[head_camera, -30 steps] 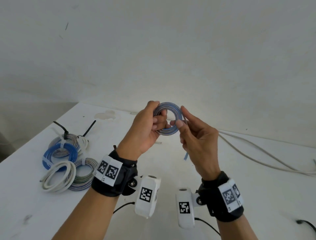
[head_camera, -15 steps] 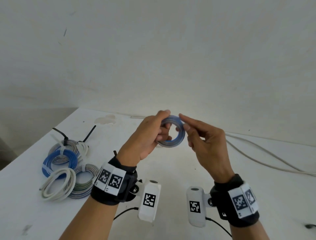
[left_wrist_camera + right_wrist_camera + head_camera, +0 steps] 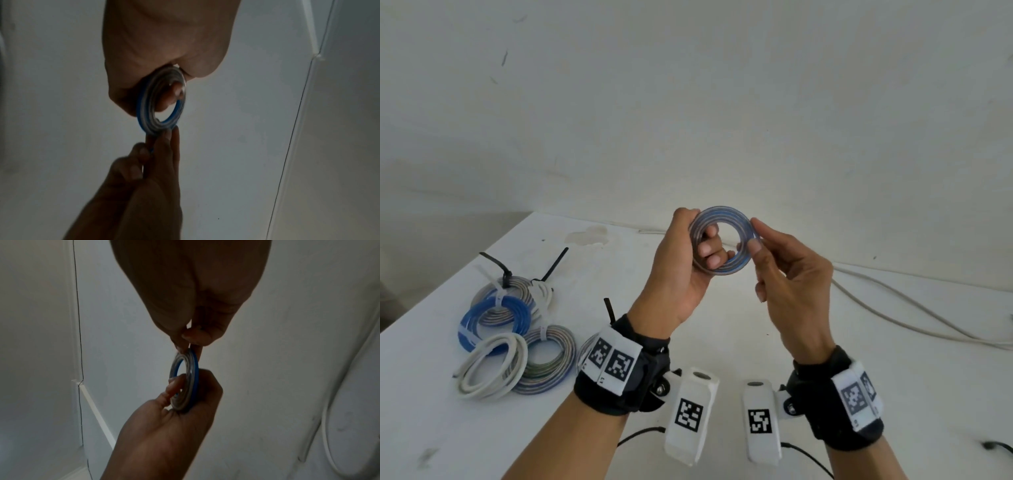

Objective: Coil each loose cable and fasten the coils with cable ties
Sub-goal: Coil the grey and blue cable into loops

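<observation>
Evidently the coil (image 3: 722, 245), blue and grey, was wound but untied, held above the table (image 3: 585, 428): left hand (image 3: 681, 274) fingers hooked through it, right hand (image 3: 787, 284) pinching its rim. Fastening came next, calling for a cable tie, perhaps from beside the finished coils (image 3: 517, 329).

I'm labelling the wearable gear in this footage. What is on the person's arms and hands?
Both forearms and hands are bare, with no sleeves or gloves. Each wrist carries a black strap, the left wrist strap and the right wrist strap, with white tabs printed with black square codes. A white boxy camera unit bearing another code hangs from each, trailing a thin black cable.
</observation>
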A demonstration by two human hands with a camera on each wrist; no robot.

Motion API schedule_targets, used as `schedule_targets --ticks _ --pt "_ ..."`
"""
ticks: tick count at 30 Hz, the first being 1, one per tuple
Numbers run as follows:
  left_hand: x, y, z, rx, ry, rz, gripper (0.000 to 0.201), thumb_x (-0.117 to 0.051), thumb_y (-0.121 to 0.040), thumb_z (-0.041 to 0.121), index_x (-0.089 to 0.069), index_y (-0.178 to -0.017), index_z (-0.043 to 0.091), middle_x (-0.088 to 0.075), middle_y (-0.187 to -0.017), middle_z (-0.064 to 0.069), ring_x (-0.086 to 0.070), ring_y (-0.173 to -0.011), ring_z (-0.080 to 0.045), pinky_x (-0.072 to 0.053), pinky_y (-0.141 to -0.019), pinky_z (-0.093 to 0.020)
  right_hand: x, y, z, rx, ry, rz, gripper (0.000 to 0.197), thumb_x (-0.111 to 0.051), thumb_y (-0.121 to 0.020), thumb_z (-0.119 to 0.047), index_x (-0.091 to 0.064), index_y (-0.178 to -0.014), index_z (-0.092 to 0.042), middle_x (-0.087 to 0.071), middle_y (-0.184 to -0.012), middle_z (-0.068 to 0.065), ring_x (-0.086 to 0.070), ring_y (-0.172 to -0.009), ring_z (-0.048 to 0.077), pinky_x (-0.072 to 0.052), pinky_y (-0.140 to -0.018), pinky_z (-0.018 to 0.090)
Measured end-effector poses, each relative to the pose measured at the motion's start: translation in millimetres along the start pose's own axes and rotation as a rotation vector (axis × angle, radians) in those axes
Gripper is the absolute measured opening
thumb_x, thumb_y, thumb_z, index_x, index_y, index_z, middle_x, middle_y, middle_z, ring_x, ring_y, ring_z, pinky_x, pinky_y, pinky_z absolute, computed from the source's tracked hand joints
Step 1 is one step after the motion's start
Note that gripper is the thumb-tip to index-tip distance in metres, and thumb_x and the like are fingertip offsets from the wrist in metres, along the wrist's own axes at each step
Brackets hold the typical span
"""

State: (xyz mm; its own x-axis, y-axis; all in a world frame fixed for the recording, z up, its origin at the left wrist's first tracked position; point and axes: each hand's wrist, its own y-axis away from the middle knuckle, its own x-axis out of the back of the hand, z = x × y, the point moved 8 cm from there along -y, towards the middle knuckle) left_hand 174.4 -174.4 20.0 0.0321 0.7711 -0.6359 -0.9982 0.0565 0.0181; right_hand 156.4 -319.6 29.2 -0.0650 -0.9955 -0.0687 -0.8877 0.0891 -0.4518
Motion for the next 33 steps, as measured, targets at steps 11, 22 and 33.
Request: schedule_targets --ticks 11,22,33 --pt "11.2 3.8 6.9 0.105 -0.761 -0.053 0.049 -0.049 -0.102 0.044 -0.046 -0.063 0.015 -0.031 -0.043 0.006 -0.068 -0.059 -0.026 -0.040 -0.077 -0.033 -1.4 -5.2 -5.2 0.055 0.302 -0.297 0.025 -0.067 -0.097 -0.015 -0.075 -0.112 -0.033 -0.069 -0.082 -0.024 -0.046 -0.067 0.012 -0.042 -0.055 0.015" --pt "7.5 0.9 5.5 0.067 -0.417 -0.026 0.041 -0.051 -0.104 0.030 -0.052 -0.070 0.008 -0.032 -0.048 0.006 -0.030 -0.048 -0.014 -0.057 -0.070 -0.033 2.0 -4.1 -7.6 0.043 0.207 -0.114 0.022 -0.064 -0.100 -0.017 -0.076 -0.112 -0.030 -0.075 -0.088 -0.005 -0.057 -0.065 0.010 -0.047 -0.052 0.031" --pt "5.1 1.9 -2.2 0.021 0.016 0.075 0.034 -0.048 -0.105 0.031 -0.047 -0.076 0.013 -0.031 -0.049 0.006 -0.028 -0.047 -0.011 -0.048 -0.066 -0.029 -9.4 11.0 -6.3 0.081 0.052 0.130 0.016 -0.064 -0.100 -0.018 -0.068 -0.112 -0.026 -0.079 -0.099 -0.003 -0.075 -0.092 0.016 -0.059 -0.081 0.038"
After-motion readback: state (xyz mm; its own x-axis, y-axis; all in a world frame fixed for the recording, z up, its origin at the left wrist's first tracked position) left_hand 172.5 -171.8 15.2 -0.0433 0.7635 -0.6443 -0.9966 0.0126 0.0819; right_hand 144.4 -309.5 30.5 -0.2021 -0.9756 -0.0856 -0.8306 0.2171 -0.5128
